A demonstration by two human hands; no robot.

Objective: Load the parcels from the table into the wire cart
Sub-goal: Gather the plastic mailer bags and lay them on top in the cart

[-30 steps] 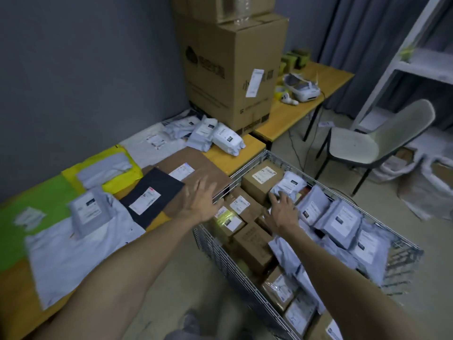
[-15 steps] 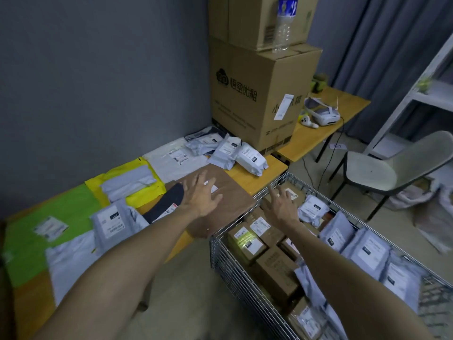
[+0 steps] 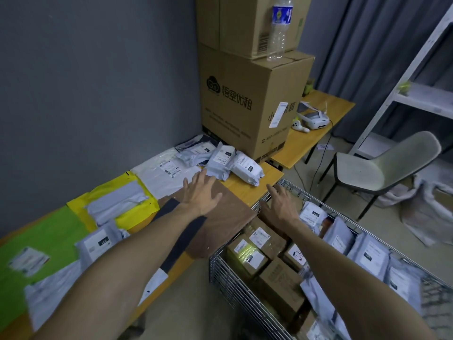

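Parcels [image 3: 221, 163] in 2 grey-white bags lie at the table's [image 3: 245, 191] far end, long axes roughly near-to-far, just beyond my spread, empty left hand [image 3: 202, 193], while my right hand [image 3: 279, 208], equally spread, hovers farther right over the wire cart [image 3: 230, 280].

Right hand [image 3: 280, 207] leaves parcels inside wire cart [image 3: 235, 283], reaches its far corner; left hand [image 3: 202, 193] advances alongside, over brown parcel [image 3: 228, 217].

grey wall [image 3: 98, 82] | dark curtain [image 3: 362, 45] (drawn) | chair [image 3: 382, 168] | white shelving [image 3: 416, 99]
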